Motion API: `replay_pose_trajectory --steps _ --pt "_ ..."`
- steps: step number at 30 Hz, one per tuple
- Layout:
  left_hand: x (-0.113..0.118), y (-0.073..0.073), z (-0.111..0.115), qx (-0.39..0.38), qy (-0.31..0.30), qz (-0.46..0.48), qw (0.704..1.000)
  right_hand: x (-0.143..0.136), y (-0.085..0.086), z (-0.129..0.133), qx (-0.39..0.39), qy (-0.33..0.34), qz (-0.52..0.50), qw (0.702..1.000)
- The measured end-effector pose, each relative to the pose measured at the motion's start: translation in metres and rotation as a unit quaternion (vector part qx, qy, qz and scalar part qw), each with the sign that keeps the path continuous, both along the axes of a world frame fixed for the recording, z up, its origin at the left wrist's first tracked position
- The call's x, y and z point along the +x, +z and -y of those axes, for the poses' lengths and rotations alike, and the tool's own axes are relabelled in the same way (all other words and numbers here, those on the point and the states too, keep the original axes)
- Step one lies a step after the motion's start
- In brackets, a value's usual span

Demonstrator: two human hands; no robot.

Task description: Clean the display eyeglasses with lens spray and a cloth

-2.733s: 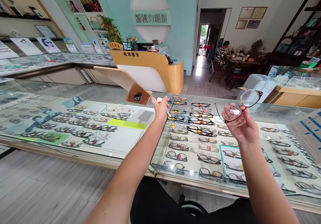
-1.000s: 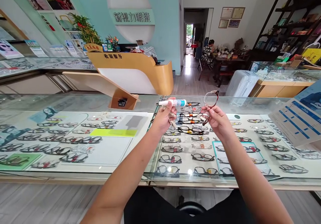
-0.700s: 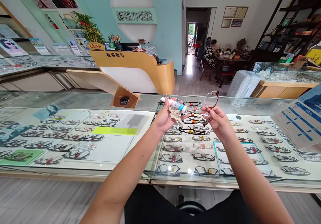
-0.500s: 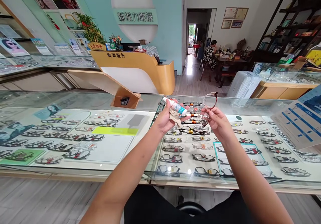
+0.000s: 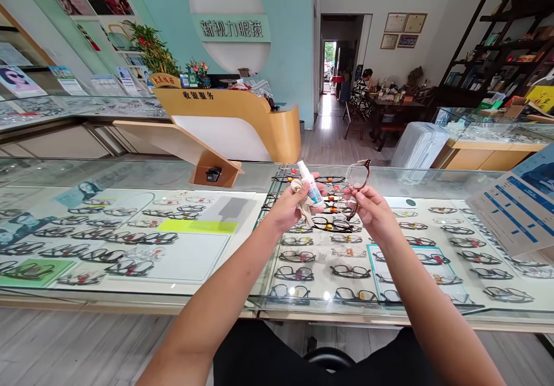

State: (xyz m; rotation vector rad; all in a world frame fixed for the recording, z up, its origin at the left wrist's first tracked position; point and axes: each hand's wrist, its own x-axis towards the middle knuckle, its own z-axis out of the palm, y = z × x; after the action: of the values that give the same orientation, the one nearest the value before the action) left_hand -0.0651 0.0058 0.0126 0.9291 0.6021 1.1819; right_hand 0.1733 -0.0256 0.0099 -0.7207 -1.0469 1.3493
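My left hand (image 5: 289, 208) is closed around a small white spray bottle (image 5: 310, 185) with a blue and red label. The bottle stands nearly upright, its top leaning left. A beige cloth (image 5: 304, 207) is bunched in the same hand and hangs below the palm. To the right, my right hand (image 5: 375, 210) pinches a pair of glasses (image 5: 358, 176) with a dark reddish frame. One lens rim points up and the lower part is partly behind my fingers. Both hands are above the glass display counter (image 5: 242, 311), a short gap apart.
Rows of eyeglass frames (image 5: 298, 273) lie inside the counter. A wooden stand (image 5: 173, 143) rests on the glass at left, and a printed card (image 5: 511, 213) stands at right. Beyond are a reception desk (image 5: 285, 126), a wrapped box (image 5: 418, 149) and a seated person (image 5: 361, 94).
The bottle has turned in my left hand from lying slanted to nearly upright, its top now up. The glasses have shifted slightly left and remain in my right hand.
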Motion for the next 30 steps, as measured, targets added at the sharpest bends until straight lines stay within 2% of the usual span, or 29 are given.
replay_pose_trajectory --steps 7,15,21,25,30 --pt "0.000 0.000 -0.001 -0.013 -0.020 0.032 0.999 -0.001 0.000 0.001 -0.011 0.008 -0.001 1.000" --pt "0.002 -0.006 0.000 0.047 -0.048 -0.047 0.997 -0.002 0.000 0.000 -0.017 0.009 0.012 1.000" --pt "0.002 -0.012 -0.003 0.055 -0.088 -0.035 0.994 -0.002 -0.002 0.000 -0.017 0.010 0.012 1.000" --pt "0.002 -0.010 -0.004 0.038 -0.134 0.016 0.990 -0.003 0.001 0.002 -0.015 0.017 0.016 1.000" --pt "0.003 -0.007 -0.002 0.045 -0.196 -0.009 0.979 -0.004 0.003 0.004 -0.009 0.022 0.042 0.999"
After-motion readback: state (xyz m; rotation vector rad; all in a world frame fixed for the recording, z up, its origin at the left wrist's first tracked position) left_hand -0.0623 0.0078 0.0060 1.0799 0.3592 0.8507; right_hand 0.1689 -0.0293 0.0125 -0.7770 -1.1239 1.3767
